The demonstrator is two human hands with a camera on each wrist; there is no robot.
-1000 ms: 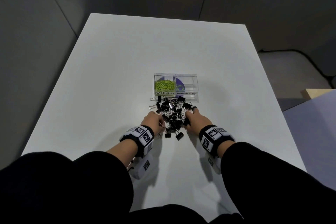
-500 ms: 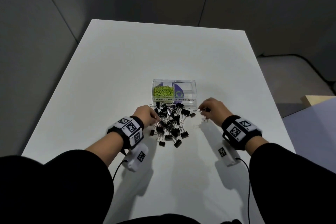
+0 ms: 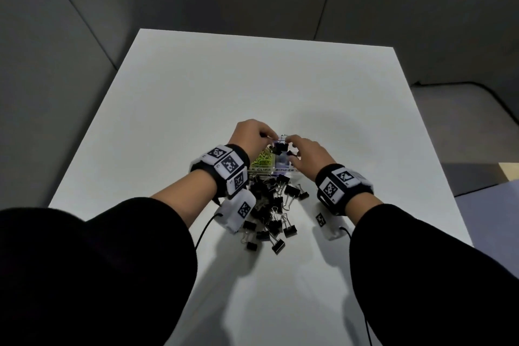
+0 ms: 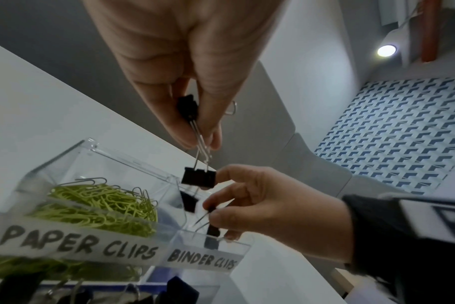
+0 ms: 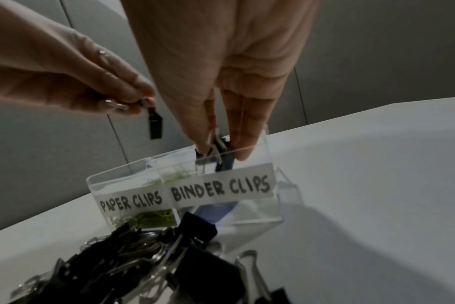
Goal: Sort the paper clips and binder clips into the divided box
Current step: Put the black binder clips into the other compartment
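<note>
A clear divided box [image 3: 276, 170] stands mid-table. Its left half, labelled PAPER CLIPS, holds green paper clips [image 4: 101, 203]. My left hand [image 4: 200, 142] hangs over the divider and pinches a black binder clip [image 4: 199, 178] by its wire handles, with a second clip [image 4: 187, 107] tucked against the palm. My right hand [image 5: 218, 154] reaches into the BINDER CLIPS half [image 5: 221, 188] and pinches another binder clip [image 5: 222, 144]. A blurred black clip [image 4: 189, 201] shows inside that half. A pile of black binder clips [image 3: 269, 211] lies in front of the box.
The white table [image 3: 252, 87] stretches beyond the box toward grey walls. Its right edge borders a lower surface with a pale purple object [image 3: 494, 219]. Thin cables trail from both wrist cameras near the table's front.
Both hands have left the pile and moved forward to the box, each carrying binder clips. The right hand came in from the right side.
</note>
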